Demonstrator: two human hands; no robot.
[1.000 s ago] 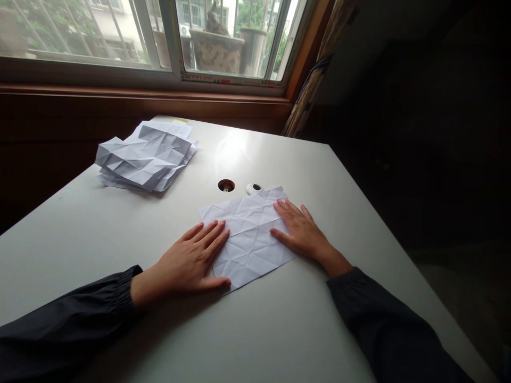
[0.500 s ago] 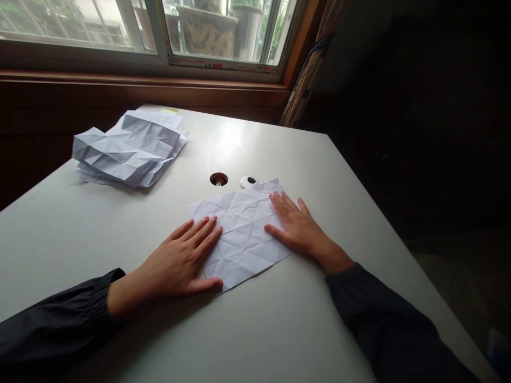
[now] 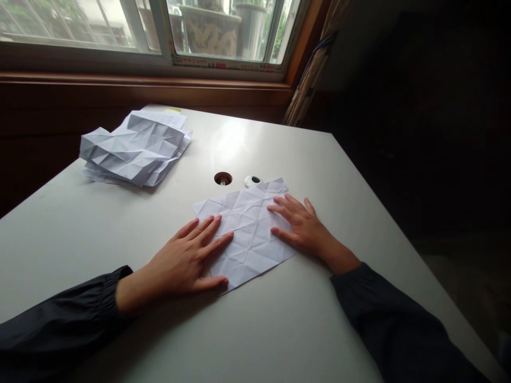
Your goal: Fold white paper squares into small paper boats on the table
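Note:
A creased sheet of white paper (image 3: 251, 229) lies on the white table (image 3: 303, 314), with fold lines criss-crossing its whole face. My left hand (image 3: 179, 260) rests palm down over its left edge, fingers spread and stretched across the paper. On the right edge lies my right hand (image 3: 301, 223), also palm down, its fingers apart on the sheet. Neither hand grips anything. The parts of the sheet beneath both hands are hidden.
A stack of crumpled, creased papers (image 3: 136, 149) sits at the table's back left. Beyond the sheet are a round cable hole (image 3: 223, 178) and a white ring-shaped cover (image 3: 253, 181). A window (image 3: 223, 37) and a tied curtain (image 3: 307, 80) are behind the table.
The view has shifted slightly, so everything appears a little further right. My left index finger has spread away from its neighbours, and my right fingers have shifted slightly. The sheet stays put.

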